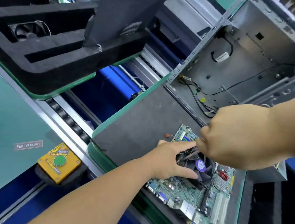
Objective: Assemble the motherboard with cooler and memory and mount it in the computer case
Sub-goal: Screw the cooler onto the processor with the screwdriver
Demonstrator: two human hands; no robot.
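The green motherboard (188,198) lies flat on a black foam mat (136,129) on a green-edged pallet. A black cooler fan (203,169) with a purple hub label sits on the board. My left hand (170,159) rests on the cooler's near side, fingers straight and spread. My right hand (228,133) is curled at the cooler's far edge; thin dark cables run from the cooler to its fingertips, which seem to pinch them. Empty memory slots (186,136) show beyond my hands. The open grey computer case (251,59) lies behind the board.
Loose cables hang inside the case (196,92). A yellow box with a green button (58,163) sits left of the conveyor rail. Another pallet carries a black foam tray (55,55) with a dark side panel (125,8) leaning on it.
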